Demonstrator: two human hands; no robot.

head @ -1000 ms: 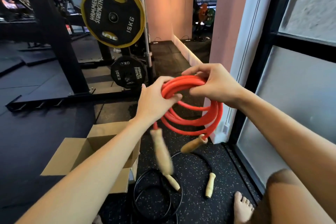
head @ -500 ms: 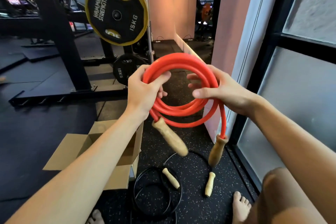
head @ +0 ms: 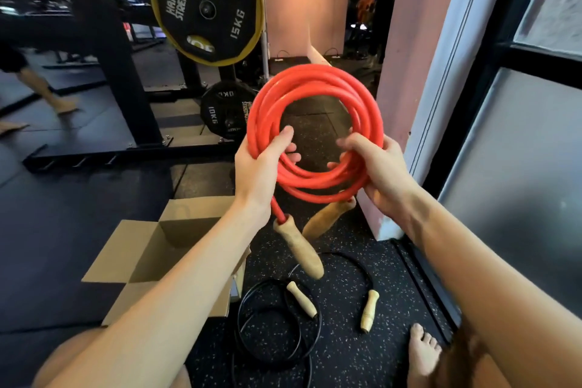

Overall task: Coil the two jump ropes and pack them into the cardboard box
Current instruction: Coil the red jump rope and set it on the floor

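Since you've got the red rope (head: pixel 315 135) coiled up in the air, left hand (head: pixel 261 167) and right hand (head: pixel 378 170) each wrapped snug round a side, the loops can't spring apart; both wooden handles (head: pixel 299 249) just dangle. Cardboard box (head: pixel 163 258) sits open below-left, nothing blocking it but your own forearm. Black rope (head: pixel 277 327) lies loose on the floor beside the box, near your foot (head: pixel 422 353).

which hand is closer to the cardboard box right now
Left. The left hand grips the red rope coil just above the open cardboard box, near its far right corner. The right hand holds the coil's other side, farther right.
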